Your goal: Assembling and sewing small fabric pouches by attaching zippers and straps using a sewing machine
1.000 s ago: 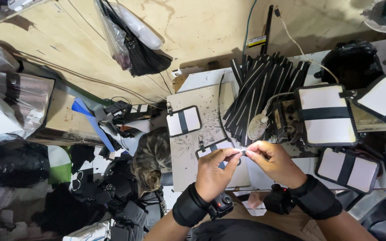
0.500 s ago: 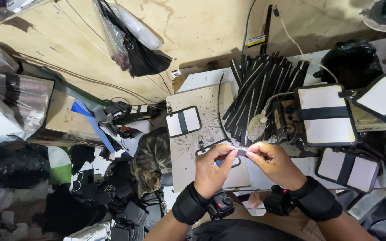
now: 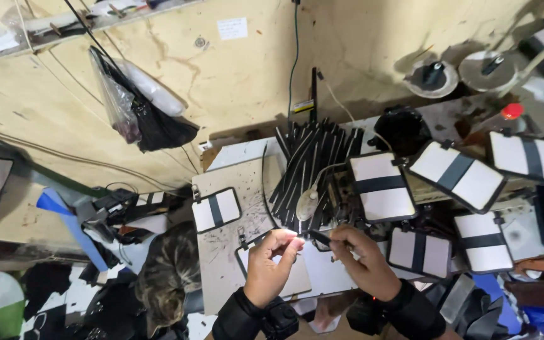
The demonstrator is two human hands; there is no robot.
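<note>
Black strap, thin and short, sits pinched between our two hands above the counter. Our left hand curls nearly closed, fingertips nipping the strap's left end; our right hand is likewise almost shut on its right end. A white panel with black border lies under the left hand. At 12 o'clock stands a bundle of black strips; at 10 o'clock a striped panel; more panels crowd 1 to 3 o'clock. The counter's bare patch lies at 9 o'clock, its edge beside a cat.

a tabby cat beside the table; a black bag hangs on the wall.
</note>
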